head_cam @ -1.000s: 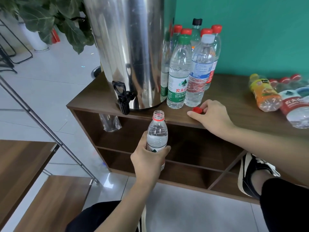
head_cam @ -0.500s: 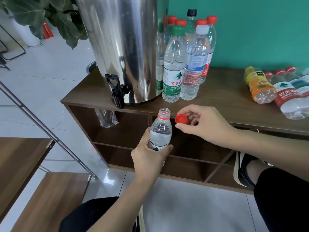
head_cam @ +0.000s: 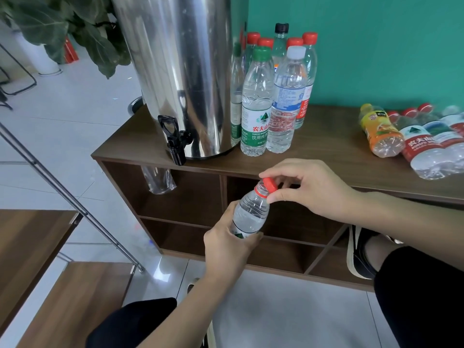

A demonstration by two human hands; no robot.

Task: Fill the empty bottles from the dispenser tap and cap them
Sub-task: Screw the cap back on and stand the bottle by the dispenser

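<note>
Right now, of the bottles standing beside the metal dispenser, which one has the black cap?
The tall clear bottle at the back of the cluster, by the teal wall. Its black cap stands alone; the others wear red, green or white.

View: one head camera, wide-angle.
Facing: forward and down, over a wooden cabinet [head_cam: 326, 136] toward a green wall [head_cam: 364, 46].
Nearness: close on both hands, the left hand [head_cam: 226, 247] low, the right hand [head_cam: 308, 187] higher.
Edges: straight lines bow outward.
</note>
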